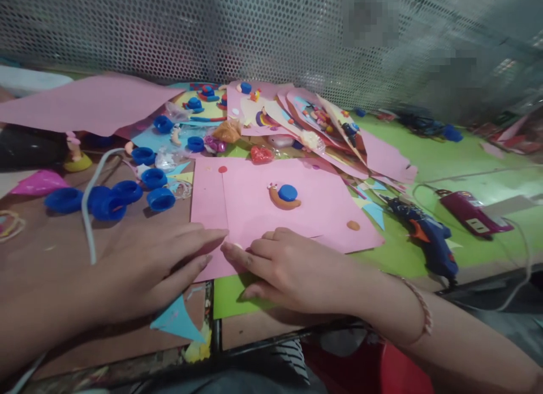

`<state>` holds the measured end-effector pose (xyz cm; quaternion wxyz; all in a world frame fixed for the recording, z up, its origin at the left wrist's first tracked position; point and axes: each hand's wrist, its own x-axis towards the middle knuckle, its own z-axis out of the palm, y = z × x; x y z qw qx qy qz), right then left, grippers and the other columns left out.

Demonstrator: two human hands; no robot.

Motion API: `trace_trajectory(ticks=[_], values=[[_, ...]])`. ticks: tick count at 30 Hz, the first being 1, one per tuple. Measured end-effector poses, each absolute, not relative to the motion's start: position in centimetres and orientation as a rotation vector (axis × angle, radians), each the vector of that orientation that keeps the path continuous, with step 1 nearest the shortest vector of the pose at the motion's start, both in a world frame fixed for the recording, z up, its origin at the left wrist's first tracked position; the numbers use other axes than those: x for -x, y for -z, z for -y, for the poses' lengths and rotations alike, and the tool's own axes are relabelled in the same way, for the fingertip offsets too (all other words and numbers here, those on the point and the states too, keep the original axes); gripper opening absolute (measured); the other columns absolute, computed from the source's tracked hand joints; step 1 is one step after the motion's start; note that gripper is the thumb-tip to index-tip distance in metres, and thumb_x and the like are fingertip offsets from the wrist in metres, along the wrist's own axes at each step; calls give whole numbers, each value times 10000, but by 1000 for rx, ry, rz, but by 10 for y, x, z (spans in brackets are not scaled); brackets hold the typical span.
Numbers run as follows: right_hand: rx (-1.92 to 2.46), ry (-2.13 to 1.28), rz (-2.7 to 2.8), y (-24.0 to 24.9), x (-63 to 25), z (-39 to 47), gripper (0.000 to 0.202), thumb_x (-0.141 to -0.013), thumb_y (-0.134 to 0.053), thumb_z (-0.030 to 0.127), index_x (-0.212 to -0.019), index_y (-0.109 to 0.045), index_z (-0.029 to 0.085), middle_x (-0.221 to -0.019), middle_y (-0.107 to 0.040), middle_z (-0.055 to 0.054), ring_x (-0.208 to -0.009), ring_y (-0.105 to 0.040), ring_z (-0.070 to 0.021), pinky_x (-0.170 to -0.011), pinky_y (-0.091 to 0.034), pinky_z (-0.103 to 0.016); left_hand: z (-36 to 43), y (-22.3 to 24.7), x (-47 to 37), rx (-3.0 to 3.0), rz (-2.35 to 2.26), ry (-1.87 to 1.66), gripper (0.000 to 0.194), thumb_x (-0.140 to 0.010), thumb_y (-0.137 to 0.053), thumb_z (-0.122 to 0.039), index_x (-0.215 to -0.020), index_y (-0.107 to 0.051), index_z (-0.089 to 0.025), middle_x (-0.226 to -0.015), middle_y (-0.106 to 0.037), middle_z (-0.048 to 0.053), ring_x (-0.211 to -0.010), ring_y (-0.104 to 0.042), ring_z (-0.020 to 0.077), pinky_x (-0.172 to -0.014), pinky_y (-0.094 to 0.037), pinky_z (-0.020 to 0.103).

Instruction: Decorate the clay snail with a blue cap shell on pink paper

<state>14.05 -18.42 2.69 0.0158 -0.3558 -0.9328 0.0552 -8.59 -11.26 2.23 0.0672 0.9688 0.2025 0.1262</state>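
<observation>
A sheet of pink paper (pixel 254 219) lies in front of me. A snail (pixel 280 197) of brown clay with a blue bottle cap as its shell is on it. Flat dots sit near its corners, one red (pixel 223 169) and one orange-brown (pixel 353 225). My right hand (pixel 292 269) rests on the paper's near edge; its stretched index finger presses at the lower left corner, where a bit of something whitish (pixel 236 245) shows. My left hand (pixel 165 267) lies palm down beside it, fingers stretched, tips at the paper's left edge. Neither hand holds anything visible.
Several blue caps (pixel 127 191) and a white cable (pixel 87 207) are at left. Decorated pink sheets (pixel 292 117) pile up behind, near bagged red clay (pixel 262 155). A glue gun (pixel 428 238) and a maroon power socket (pixel 475 213) are at right. A perforated metal panel (pixel 169 38) stands behind.
</observation>
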Motion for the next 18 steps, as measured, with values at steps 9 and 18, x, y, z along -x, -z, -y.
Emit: trace_trajectory(ticks=[9,18], values=[[1004,-487,2784,-31,-126,186,411,-915,-472,253,-1273,-460,53,-950,-656,-110,-839,-585,-211,-799,-438,-343,97,-29,88,-2546,-934,-692,274,-934,-324,-188,-1139,-505,-193,-899,-586,26,-785,-566,132,-723,-502,255],[963,-601,2715,-65,-136,184,410,-902,-486,204,-1296,-488,90,-1054,-630,-130,-909,-586,-188,-786,-459,-287,72,-42,85,-2620,-945,-865,371,-854,-375,-234,-1111,-633,-164,-848,-624,63,-801,-566,183,-762,-473,298]])
